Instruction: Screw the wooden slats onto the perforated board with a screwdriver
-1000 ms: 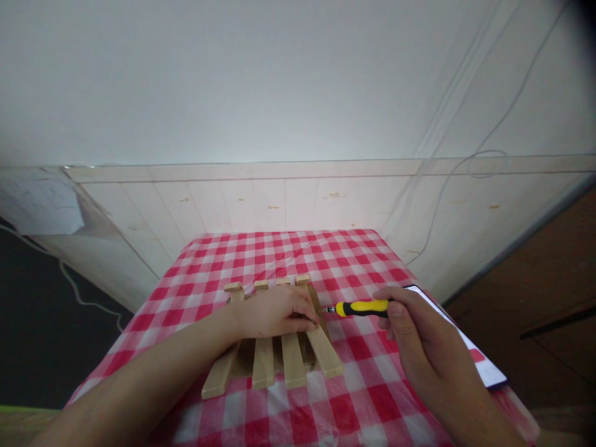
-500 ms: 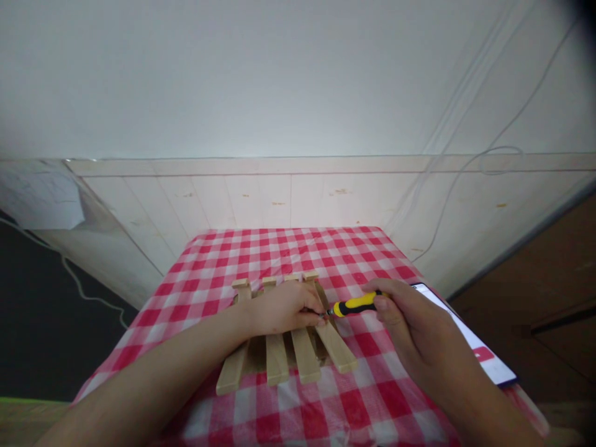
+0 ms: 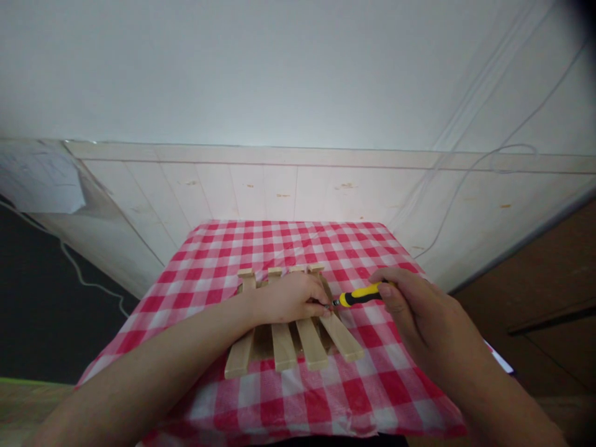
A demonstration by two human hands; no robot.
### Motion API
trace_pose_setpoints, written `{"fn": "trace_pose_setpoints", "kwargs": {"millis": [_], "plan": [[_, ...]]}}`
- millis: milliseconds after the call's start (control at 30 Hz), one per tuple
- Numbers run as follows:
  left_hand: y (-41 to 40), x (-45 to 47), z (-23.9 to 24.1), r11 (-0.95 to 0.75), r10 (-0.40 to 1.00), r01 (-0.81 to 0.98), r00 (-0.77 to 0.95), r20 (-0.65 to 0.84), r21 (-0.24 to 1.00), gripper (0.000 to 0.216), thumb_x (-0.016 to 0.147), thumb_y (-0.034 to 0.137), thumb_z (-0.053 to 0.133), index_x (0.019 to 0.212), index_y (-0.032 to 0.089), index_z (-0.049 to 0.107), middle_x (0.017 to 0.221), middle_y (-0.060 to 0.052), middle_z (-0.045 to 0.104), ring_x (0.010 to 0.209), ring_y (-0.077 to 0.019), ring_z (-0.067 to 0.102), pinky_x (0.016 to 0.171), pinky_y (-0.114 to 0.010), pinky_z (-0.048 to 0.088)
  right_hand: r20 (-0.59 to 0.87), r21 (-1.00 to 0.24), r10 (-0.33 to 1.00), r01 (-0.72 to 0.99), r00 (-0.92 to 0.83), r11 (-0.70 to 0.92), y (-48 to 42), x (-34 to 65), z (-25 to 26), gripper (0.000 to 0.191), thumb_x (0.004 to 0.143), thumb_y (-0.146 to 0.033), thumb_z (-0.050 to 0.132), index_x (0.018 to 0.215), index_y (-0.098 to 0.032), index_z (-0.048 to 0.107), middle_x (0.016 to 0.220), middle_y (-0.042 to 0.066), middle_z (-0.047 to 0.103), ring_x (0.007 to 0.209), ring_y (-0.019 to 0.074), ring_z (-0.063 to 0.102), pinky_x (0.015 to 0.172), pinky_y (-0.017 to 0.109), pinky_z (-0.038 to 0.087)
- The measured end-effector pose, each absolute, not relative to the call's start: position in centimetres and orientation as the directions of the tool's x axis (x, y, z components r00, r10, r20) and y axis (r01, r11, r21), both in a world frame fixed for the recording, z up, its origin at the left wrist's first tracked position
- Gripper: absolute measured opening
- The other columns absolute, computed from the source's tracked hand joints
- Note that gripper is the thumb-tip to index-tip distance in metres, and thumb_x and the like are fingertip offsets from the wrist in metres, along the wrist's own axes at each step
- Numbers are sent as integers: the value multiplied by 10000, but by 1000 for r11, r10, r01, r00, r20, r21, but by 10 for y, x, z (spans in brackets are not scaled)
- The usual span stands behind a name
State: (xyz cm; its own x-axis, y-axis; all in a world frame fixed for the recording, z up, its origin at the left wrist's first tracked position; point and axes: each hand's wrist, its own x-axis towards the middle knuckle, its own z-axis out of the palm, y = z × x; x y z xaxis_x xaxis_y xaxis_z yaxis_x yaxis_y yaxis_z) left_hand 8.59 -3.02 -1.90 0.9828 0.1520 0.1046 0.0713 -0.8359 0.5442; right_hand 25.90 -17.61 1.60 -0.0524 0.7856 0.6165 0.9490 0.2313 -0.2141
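Observation:
My right hand (image 3: 412, 304) is closed around the handle of a yellow and black screwdriver (image 3: 361, 295), which points left. Its metal tip meets the pinched thumb and forefinger of my left hand (image 3: 295, 298); whatever small thing they hold there is hidden. Under my left hand lies a wooden piece made of several pale slats (image 3: 342, 338), fanned out toward me, with short blocks (image 3: 274, 271) at their far ends. The left hand and wrist cover the middle of the slats.
A red and white checked cloth (image 3: 223, 248) covers the table, which stands against a white panelled wall (image 3: 261, 186). A phone's edge (image 3: 500, 359) shows beyond my right forearm. A cable (image 3: 449, 211) runs down the wall at right, and papers (image 3: 41, 177) hang at left.
My view has shifted slightly, and my right forearm now covers most of the phone. The screwdriver lies a little flatter, its tip still at my left fingers.

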Motion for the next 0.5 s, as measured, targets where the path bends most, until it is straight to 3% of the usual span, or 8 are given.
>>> {"fn": "trace_pose_setpoints", "kwargs": {"millis": [267,500], "plan": [[-31,86,-17,-820,158,65,981,115,569,113,887,191,630,833,151,721,815,-26,717,769,-122,626,734,-217,446,587,-193,807,960,-54,205,-170,260,18,228,990,-284,381,895,-186,564,747,17,639,619,133,602,560,247,411],[-30,87,-17,-828,175,104,982,77,551,118,873,191,640,789,149,710,803,-25,713,774,-134,627,748,-225,454,428,8,883,978,-191,208,-150,252,49,261,941,-205,417,737,-186,578,675,25,623,589,145,543,524,267,300]]}}
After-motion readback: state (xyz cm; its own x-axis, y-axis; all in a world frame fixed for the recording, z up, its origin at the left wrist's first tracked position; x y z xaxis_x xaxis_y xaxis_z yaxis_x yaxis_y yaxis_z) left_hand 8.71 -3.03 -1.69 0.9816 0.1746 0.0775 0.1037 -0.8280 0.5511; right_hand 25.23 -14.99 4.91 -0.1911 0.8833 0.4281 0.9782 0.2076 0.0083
